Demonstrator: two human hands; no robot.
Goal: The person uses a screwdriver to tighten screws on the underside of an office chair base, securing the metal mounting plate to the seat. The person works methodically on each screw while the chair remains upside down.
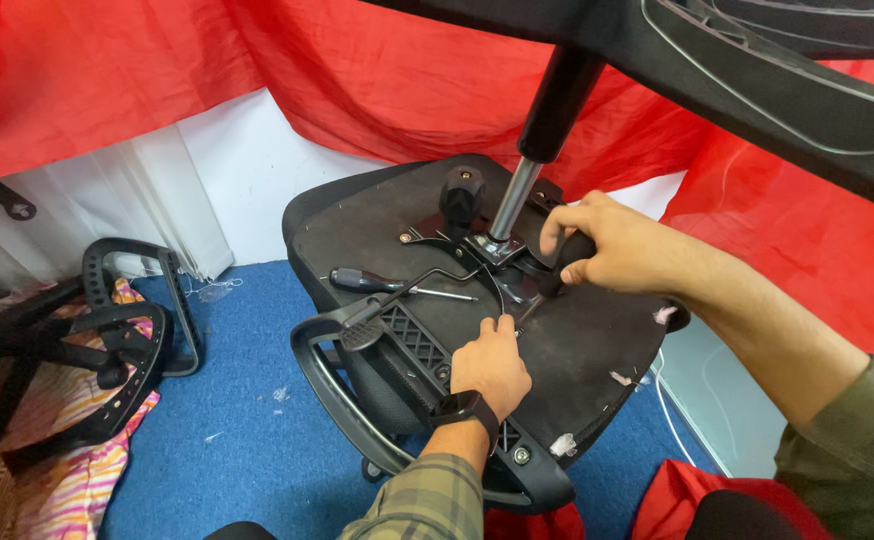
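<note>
An upturned black office chair seat [577, 350] lies on the blue carpeted floor [247, 440], its silver gas cylinder [513, 200] standing up. The right hand [607, 245] is wrapped tight around a black tool handle [569, 255] by the metal mechanism plate [492, 248]. The left hand [492, 362] presses curled on the underside. A black-handled screwdriver [382, 285] lies loose nearby.
</note>
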